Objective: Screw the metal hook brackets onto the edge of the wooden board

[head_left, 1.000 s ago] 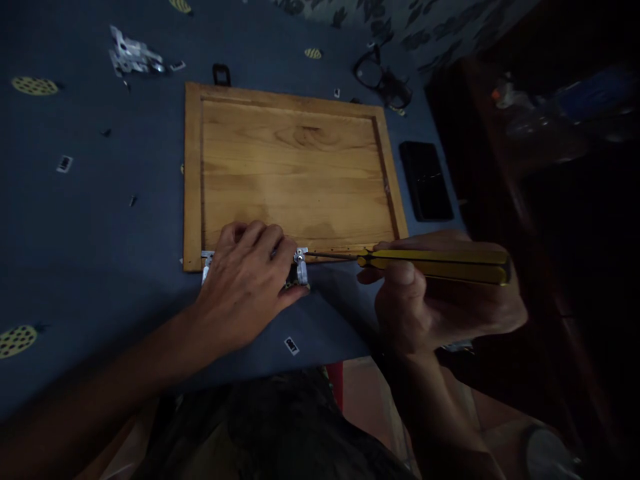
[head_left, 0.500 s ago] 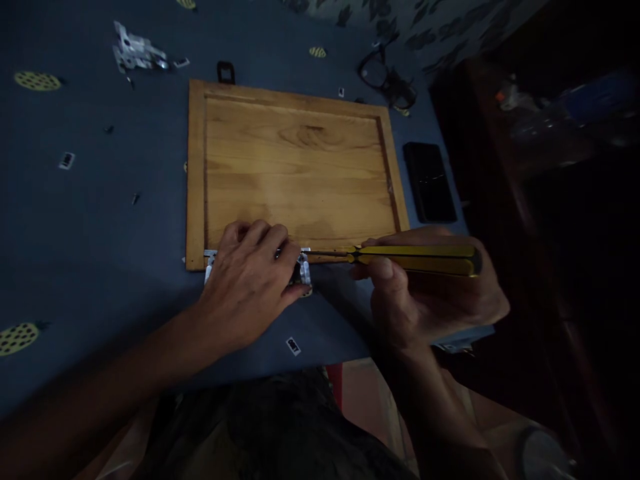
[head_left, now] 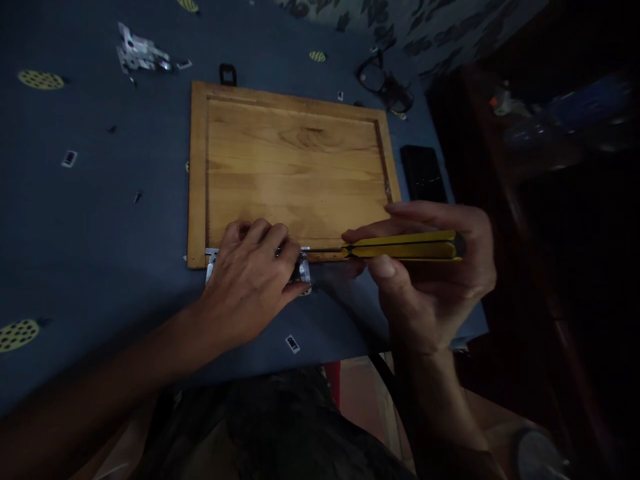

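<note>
At the wooden panel's (head_left: 295, 160) lower edge, left of the frame's lower centre, the left hand (head_left: 253, 270) curls over a silver fitting (head_left: 305, 268), fingers bunched. From the right, the right hand (head_left: 435, 273) pinches a yellow screwdriver (head_left: 400, 247) between thumb and extended fingers, its long axis nearly level, shaft pointing left to the fitting's right end.

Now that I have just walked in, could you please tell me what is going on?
A person's left hand lies over metal fittings at the near edge of a wooden panel on a blue cloth. The right hand holds a yellow-handled screwdriver, its shaft pointing towards the fittings; whether the tip is seated cannot be made out. Other metal pieces lie near the panel's far left corner.
</note>
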A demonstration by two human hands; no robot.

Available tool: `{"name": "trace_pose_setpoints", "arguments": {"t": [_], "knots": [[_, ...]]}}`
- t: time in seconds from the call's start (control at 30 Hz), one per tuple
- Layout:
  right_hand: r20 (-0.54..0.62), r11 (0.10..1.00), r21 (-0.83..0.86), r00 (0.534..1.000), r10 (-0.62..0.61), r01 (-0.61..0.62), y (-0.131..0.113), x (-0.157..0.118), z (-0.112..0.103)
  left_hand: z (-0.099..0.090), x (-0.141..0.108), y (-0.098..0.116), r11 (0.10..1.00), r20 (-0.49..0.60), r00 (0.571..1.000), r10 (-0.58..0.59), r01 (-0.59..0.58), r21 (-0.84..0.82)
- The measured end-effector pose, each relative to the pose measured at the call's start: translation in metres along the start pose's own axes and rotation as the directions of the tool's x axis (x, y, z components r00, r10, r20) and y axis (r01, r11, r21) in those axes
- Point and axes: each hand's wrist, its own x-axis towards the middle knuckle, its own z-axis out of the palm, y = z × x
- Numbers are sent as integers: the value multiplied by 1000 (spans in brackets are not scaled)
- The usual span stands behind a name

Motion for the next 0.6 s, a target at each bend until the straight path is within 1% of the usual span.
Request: {"name": "trace_pose_setpoints", "arguments": {"t": [0.07, 0.1, 0.2, 0.37, 0.47, 0.6], "knots": [[21, 995, 104, 1000, 4, -6, 1, 0, -1, 1, 0, 0, 1000, -19, 1000, 1, -1, 4], [35, 994, 110, 999, -9, 5, 2, 0, -2, 2, 0, 0, 1000, -20, 1000, 2, -2, 5], [56, 996, 72, 997, -50, 46, 3, 1, -2, 3, 0, -1, 1000, -26, 1000, 6, -6, 2], [32, 994, -24, 993, -110, 111, 5, 0, 1, 4, 1, 0, 1000, -21, 1000, -8, 8, 11], [1, 990, -63, 992, -123, 122, 7, -3, 4, 4, 1, 0, 1000, -21, 1000, -3, 3, 14], [-30, 990, -92, 994, -109, 106, 10, -6, 7, 3, 0, -1, 1000, -20, 1000, 7, -6, 9]]}}
